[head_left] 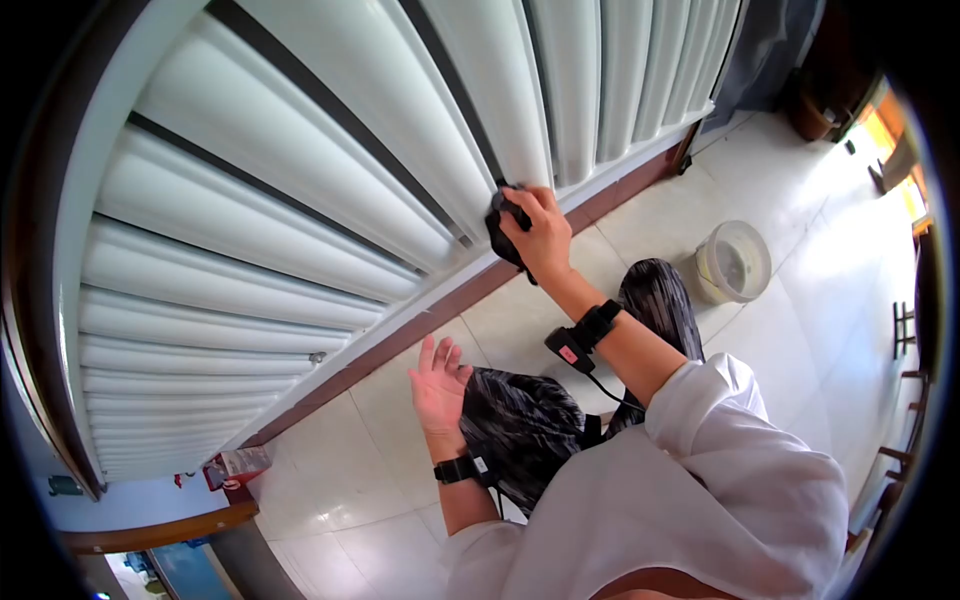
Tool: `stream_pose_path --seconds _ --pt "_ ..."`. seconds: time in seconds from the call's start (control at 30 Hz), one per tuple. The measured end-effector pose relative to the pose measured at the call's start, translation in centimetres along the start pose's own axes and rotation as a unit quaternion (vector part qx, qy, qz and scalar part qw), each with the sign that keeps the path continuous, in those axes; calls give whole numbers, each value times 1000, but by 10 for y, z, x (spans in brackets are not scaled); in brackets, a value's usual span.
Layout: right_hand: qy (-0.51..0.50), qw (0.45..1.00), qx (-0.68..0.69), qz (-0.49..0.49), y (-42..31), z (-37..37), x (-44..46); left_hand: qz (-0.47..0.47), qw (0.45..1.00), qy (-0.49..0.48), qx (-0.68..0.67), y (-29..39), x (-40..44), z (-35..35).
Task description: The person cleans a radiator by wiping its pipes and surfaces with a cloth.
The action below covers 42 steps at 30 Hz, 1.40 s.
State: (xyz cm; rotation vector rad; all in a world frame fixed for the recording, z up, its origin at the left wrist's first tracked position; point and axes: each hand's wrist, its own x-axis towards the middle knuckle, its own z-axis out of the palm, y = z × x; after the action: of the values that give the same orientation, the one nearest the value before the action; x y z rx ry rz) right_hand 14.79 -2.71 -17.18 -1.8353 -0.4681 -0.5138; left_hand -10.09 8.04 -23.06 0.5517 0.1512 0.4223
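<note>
- The right hand (545, 232), at upper centre, closes its fingers around a black cloth (502, 228).
- The cloth lies under and left of those fingers, against the white slats (395, 190).
- The left hand (440, 384), at centre, is palm up, fingers loosely open.

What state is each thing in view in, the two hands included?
Right hand: closed on the black cloth.
Black cloth: bunched, against the panel's lower edge.
Left hand: open, empty.
White slatted panel: dark gaps between some slats.
Bucket: uncovered, on the floor; contents unclear.
Wristbands: strapped on, one per arm.
</note>
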Motion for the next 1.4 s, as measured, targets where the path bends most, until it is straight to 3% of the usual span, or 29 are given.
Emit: stream_pose_path --seconds 0.2,0.43,0.53,0.6,0.7,0.77,0.87,1.03,1.1,1.23,1.4 --pt "-68 997 -43 21 31 -1 -18 -20 1000 -1 -7 0 5 2" --pt "33 995 86 44 -36 -5 18 -13 999 -31 -11 -1 1 -2" --pt "38 996 38 66 -23 1 7 -14 999 -24 -19 0 2 -2" --pt "-36 988 -51 138 -1 5 -8 -9 1000 -18 -8 1 3 -1" --pt "-97 985 -63 132 28 3 -13 -16 999 -29 -16 2 5 -3" --pt "-92 987 -49 125 3 -4 6 -16 999 -32 -14 2 5 -1" --pt "2 997 53 64 -41 -12 32 -17 999 -27 -3 1 2 -1" --pt "18 997 -9 72 -25 0 19 -16 1000 -23 3 2 5 -3" --pt "-25 991 -84 103 -4 5 5 -13 999 -35 13 1 6 -3" --pt "-124 979 -98 130 9 -1 3 -6 999 -28 25 -1 7 2" --pt "3 1000 -2 -9 -43 -12 37 -16 999 -4 48 2 4 2"
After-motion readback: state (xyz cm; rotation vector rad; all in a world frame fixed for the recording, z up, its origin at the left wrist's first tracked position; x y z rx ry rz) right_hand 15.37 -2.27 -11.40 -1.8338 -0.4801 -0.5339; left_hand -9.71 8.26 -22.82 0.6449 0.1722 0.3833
